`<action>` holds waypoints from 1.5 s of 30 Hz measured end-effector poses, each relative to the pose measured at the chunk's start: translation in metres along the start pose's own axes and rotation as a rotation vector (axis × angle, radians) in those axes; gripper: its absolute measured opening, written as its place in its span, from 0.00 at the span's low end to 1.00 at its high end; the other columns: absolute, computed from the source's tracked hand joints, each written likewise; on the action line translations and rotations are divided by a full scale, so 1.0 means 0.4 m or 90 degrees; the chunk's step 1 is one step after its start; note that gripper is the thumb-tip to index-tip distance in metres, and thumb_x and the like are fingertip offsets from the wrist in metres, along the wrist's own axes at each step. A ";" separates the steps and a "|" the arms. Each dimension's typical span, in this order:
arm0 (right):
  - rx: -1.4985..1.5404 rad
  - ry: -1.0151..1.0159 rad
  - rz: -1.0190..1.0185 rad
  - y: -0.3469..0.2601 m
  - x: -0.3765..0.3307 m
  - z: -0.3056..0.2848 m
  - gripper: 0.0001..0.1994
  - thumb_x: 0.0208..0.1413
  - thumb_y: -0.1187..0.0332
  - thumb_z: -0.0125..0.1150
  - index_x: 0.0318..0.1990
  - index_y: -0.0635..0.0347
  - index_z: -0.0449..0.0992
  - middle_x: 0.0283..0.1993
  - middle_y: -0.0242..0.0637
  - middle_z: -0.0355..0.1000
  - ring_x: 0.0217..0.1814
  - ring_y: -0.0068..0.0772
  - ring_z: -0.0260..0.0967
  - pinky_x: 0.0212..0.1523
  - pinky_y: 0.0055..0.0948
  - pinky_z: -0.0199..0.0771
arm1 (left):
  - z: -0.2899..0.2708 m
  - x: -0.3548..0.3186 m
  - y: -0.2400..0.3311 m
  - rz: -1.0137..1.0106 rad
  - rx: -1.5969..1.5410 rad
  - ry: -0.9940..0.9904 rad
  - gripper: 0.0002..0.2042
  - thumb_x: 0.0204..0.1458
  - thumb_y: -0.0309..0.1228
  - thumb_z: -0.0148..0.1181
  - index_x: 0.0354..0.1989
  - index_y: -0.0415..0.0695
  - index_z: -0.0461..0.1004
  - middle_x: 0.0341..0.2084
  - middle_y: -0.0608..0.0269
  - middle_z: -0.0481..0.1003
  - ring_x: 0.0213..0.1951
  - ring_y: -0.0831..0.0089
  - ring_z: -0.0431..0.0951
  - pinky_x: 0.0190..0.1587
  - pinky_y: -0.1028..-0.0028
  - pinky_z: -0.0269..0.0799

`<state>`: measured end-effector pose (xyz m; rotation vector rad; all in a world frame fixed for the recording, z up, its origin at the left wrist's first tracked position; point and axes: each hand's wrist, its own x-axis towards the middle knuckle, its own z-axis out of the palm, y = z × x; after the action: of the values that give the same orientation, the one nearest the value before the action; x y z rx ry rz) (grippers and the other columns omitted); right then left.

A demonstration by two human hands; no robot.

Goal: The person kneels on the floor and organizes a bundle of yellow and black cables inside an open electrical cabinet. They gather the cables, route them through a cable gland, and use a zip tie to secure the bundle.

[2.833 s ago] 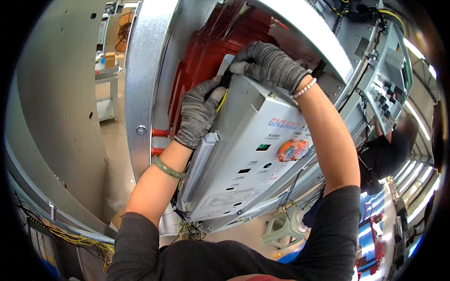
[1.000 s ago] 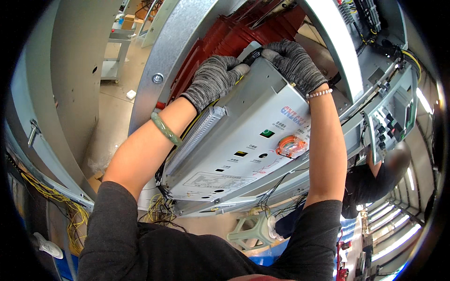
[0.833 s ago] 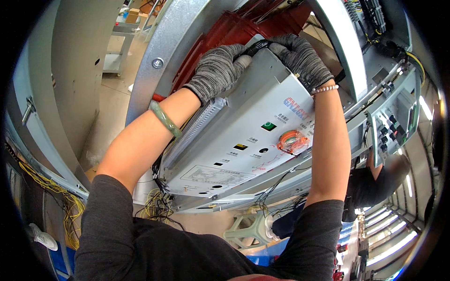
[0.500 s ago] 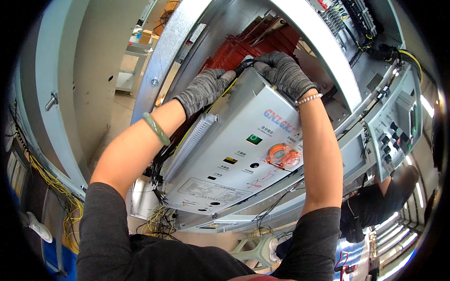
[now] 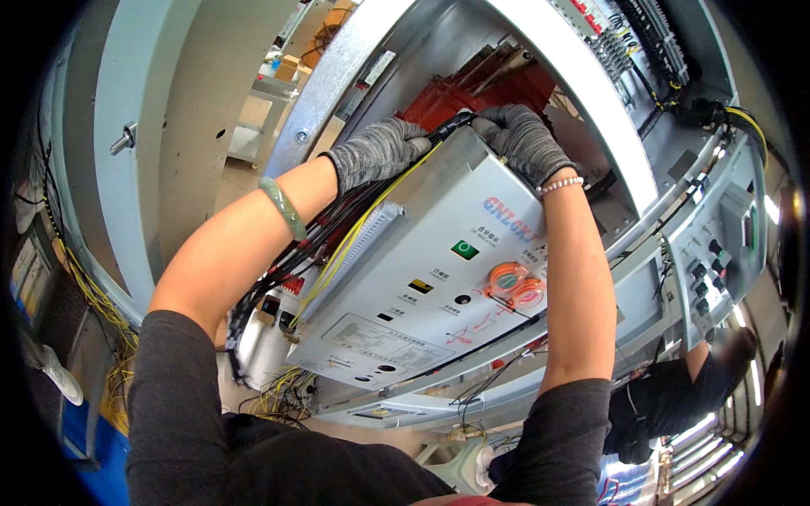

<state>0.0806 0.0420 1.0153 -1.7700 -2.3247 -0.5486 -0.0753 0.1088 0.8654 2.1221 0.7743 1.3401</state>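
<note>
Both my hands wear grey knitted gloves and reach to the far end of a pale grey breaker front panel (image 5: pixel 396 312). My left hand (image 5: pixel 380 154) is closed round a bundle of black wires (image 5: pixel 337 215) at the panel's far left corner. A yellow wire (image 5: pixel 363 226) runs alongside the bundle, down the panel's left side. Over the far edge, my right hand (image 5: pixel 523 139) bends its fingers down beside the bundle's end. Its fingertips are hidden, so its hold on the wires cannot be made out. Orange ring-shaped parts under clear plastic (image 5: pixel 513 287) sit on the panel.
A bright metal frame (image 5: pixel 582 80) surrounds the opening, with dark red insulating parts (image 5: pixel 447 93) behind the panel. A grey door (image 5: pixel 194 126) stands at left. Loose yellow cables (image 5: pixel 274 396) lie near the panel's front. Another person (image 5: pixel 675 392) is at the lower right.
The wire bundle has come out leftward from the panel's side, and its lower part now hangs in a wider loop. My left hand stays closed at the far corner. The view has shifted slightly.
</note>
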 end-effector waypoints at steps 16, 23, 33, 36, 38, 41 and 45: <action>0.055 0.005 -0.011 0.018 0.009 0.013 0.14 0.52 0.61 0.56 0.43 0.58 0.77 0.38 0.45 0.75 0.41 0.39 0.73 0.46 0.32 0.69 | 0.047 -0.024 0.009 0.023 0.208 0.049 0.22 0.52 0.46 0.47 0.43 0.38 0.71 0.30 0.40 0.73 0.36 0.50 0.74 0.42 0.60 0.68; 0.018 0.017 0.040 0.016 0.002 0.018 0.16 0.52 0.59 0.57 0.46 0.56 0.76 0.41 0.44 0.75 0.42 0.37 0.73 0.48 0.32 0.68 | 0.044 -0.064 -0.019 -0.033 0.143 -0.050 0.29 0.53 0.48 0.43 0.54 0.35 0.63 0.44 0.40 0.70 0.47 0.52 0.71 0.52 0.63 0.63; 0.004 0.037 0.002 0.045 0.000 0.023 0.17 0.52 0.55 0.56 0.44 0.56 0.76 0.41 0.45 0.74 0.44 0.41 0.72 0.49 0.34 0.68 | 0.024 -0.028 -0.018 0.030 0.279 -0.185 0.25 0.53 0.42 0.41 0.51 0.31 0.62 0.39 0.39 0.72 0.44 0.51 0.72 0.49 0.61 0.65; 0.025 0.045 0.020 0.025 0.006 0.033 0.17 0.52 0.56 0.56 0.44 0.56 0.76 0.40 0.45 0.75 0.42 0.41 0.72 0.48 0.34 0.68 | 0.022 -0.038 -0.017 0.004 0.290 -0.174 0.21 0.51 0.37 0.42 0.46 0.32 0.65 0.38 0.40 0.73 0.43 0.52 0.74 0.48 0.60 0.66; 0.039 0.034 0.022 0.023 0.006 0.030 0.17 0.53 0.56 0.56 0.44 0.56 0.76 0.40 0.45 0.75 0.42 0.41 0.73 0.48 0.33 0.68 | 0.018 -0.027 -0.010 -0.014 0.293 -0.180 0.24 0.52 0.40 0.43 0.49 0.31 0.63 0.39 0.38 0.72 0.44 0.50 0.73 0.49 0.61 0.65; 0.014 0.042 -0.003 0.023 0.000 0.026 0.16 0.53 0.56 0.54 0.45 0.55 0.76 0.40 0.45 0.75 0.42 0.41 0.72 0.48 0.33 0.68 | 0.022 -0.033 -0.018 0.016 0.293 -0.178 0.25 0.52 0.40 0.43 0.50 0.30 0.62 0.41 0.37 0.71 0.45 0.50 0.72 0.50 0.61 0.65; -0.018 0.037 0.007 0.020 -0.004 0.018 0.16 0.53 0.57 0.54 0.45 0.54 0.76 0.41 0.45 0.74 0.43 0.41 0.72 0.49 0.34 0.68 | 0.026 -0.033 -0.014 0.002 0.273 -0.187 0.25 0.52 0.38 0.43 0.52 0.29 0.60 0.42 0.37 0.71 0.46 0.51 0.72 0.51 0.62 0.64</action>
<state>0.0895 0.0451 1.0096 -1.7532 -2.2781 -0.6255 -0.0715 0.1023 0.8491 2.5726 0.9985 0.8849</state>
